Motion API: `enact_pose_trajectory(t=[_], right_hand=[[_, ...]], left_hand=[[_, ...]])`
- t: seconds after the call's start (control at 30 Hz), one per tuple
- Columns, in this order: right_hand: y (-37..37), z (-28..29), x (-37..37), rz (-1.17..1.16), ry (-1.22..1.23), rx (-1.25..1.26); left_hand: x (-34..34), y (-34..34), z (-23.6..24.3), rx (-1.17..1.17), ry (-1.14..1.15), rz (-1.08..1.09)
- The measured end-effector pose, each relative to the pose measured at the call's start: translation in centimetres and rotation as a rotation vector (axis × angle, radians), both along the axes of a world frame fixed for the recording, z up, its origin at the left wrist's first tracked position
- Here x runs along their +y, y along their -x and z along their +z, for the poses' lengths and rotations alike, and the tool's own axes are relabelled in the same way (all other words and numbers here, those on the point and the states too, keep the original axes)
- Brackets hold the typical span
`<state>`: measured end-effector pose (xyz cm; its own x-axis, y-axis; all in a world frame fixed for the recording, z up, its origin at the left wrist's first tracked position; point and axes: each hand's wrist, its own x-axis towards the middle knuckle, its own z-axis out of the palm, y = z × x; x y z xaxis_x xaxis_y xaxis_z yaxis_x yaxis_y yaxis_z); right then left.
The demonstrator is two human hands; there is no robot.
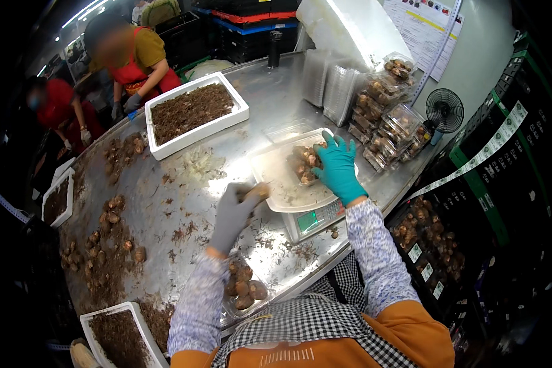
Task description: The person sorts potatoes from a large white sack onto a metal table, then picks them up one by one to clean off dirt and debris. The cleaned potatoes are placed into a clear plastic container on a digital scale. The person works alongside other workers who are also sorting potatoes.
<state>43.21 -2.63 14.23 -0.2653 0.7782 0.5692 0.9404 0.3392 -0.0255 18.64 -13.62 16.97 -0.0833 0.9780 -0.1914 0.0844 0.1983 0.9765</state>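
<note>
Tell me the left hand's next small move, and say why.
Probably ease the left hand rightward and set its brown tuber with the piled tubers on the scale pan: it seems to be held by the pan's left edge, while the right hand, fingers spread, is at that pile.

Seeing the left hand [232, 213] and its tuber [257, 194] blurred; seeing other tubers [303, 164] partly hidden under the right hand [338, 168]; seeing a white box [142, 326] cut by lower edge; not reading the tiny display [307, 221].
</note>
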Motion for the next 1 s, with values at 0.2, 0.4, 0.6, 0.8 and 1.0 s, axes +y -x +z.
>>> enact_pose_trajectory(t=[0.2,0.4,0.6,0.8,1.0], right_hand=[[-2.4,0.5,2.2,0.116,0.061,0.241],[-3.3,4.3,-1.2,0.266,-0.116,1.163],[7.1,1.3,-9.5,0.501,0.667,0.9],[15.9,-5.3,-14.0,0.877,0.595,0.81],[13.8,-5.4,-15.2,0.834,0.897,0.665]], left_hand=[[7.1,-8.4,0.1,0.278,-0.25,-0.107],[6.6,-8.3,0.0,0.2,-0.279,-0.105],[-1.3,-0.8,-1.0,-0.208,-0.118,-0.214],[-7.3,8.7,-7.9,0.315,-0.253,0.116],[-9.8,14.3,-10.9,0.178,0.134,0.373]])
